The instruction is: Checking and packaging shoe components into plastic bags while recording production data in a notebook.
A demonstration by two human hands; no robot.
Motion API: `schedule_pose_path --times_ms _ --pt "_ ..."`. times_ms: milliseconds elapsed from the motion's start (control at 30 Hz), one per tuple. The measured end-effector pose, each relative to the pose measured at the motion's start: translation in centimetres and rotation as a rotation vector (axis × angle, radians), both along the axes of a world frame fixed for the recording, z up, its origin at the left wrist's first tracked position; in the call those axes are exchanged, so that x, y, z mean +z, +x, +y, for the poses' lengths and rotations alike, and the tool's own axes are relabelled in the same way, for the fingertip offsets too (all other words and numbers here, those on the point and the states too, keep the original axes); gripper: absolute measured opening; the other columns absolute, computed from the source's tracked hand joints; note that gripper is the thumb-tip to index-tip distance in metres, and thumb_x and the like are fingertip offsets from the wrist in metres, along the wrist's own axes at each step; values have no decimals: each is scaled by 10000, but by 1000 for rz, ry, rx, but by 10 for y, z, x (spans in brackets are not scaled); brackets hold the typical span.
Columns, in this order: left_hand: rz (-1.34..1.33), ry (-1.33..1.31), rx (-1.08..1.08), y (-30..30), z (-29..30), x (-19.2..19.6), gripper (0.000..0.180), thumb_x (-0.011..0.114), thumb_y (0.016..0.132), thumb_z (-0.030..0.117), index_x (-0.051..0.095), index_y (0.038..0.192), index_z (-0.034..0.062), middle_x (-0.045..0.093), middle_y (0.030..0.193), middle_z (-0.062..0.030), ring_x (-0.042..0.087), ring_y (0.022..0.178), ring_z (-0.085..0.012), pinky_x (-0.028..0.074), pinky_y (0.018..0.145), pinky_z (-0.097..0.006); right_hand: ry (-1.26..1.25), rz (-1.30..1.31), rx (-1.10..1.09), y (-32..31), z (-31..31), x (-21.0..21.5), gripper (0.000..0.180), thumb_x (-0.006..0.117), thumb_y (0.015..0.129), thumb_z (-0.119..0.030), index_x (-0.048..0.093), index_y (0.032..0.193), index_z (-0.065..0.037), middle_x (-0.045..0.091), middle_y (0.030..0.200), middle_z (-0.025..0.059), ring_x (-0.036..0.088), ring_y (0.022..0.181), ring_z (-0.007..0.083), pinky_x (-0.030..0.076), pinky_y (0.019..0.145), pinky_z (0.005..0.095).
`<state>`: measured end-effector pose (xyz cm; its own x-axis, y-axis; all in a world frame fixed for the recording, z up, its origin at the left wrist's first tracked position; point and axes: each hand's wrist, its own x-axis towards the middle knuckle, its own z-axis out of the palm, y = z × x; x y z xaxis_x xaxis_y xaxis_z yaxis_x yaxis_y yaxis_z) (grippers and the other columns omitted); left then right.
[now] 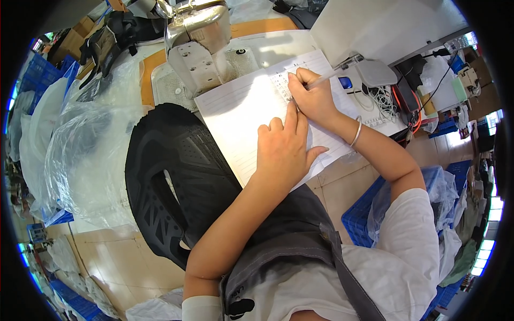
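A lined notebook (241, 115) lies open on the white tabletop, with rows of handwriting near its upper right. Across its page my left hand (284, 147) rests flat, index finger pointing toward the writing and thumb spread out. My right hand (313, 99) is closed around a slim translucent pen (319, 81), whose upper end sticks out past the fingers. The pen's tip is hidden behind my hand. A bracelet circles my right wrist. Left of the notebook, a large black moulded piece (176, 171) with an oval slot leans at the table's near edge, partly behind my left forearm.
A metal sewing machine head (198, 43) stands beyond the notebook. Coiled white cord (381, 104) and a grey flat piece (376, 73) sit at the right. Clear plastic sheeting (88, 160) covers the left side. A blue crate (364, 214) with plastic bags stands on the floor at right.
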<state>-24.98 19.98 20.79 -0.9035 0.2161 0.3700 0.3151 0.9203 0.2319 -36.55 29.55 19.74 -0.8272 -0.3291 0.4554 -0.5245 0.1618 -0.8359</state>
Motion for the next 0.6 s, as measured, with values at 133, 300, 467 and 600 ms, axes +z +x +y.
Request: schedule_pose_path --times_ms 133,300,467,600 --pt "-10 0 -6 -1 0 0 700 619 706 519 508 1148 -12 486 1226 -145 477 641 -212 347 524 -321 -42 -15 -24 -3 0 -4 313 513 814 -33 349 548 -35 349 474 -21 280 474 40 250 402 260" --pt "-1 0 -2 0 0 0 705 615 706 524 507 1150 -13 487 1222 -144 478 645 -213 350 527 -324 -22 10 -39 -2 0 -3 322 511 817 -33 339 545 -38 330 469 -26 262 473 36 230 398 261" --pt "-21 -1 -7 1 0 1 719 614 705 527 501 1163 -15 492 1213 -149 482 654 -213 350 533 -323 -24 -4 -59 -2 1 -4 329 517 815 -35 336 541 -42 322 468 -28 257 474 36 220 399 260" --pt "-13 1 -2 0 -2 -3 724 615 702 527 498 1167 -16 495 1207 -152 484 654 -216 350 535 -325 -48 -26 -32 -2 -3 -4 322 521 811 -35 341 544 -33 326 465 -18 261 477 40 223 401 267"
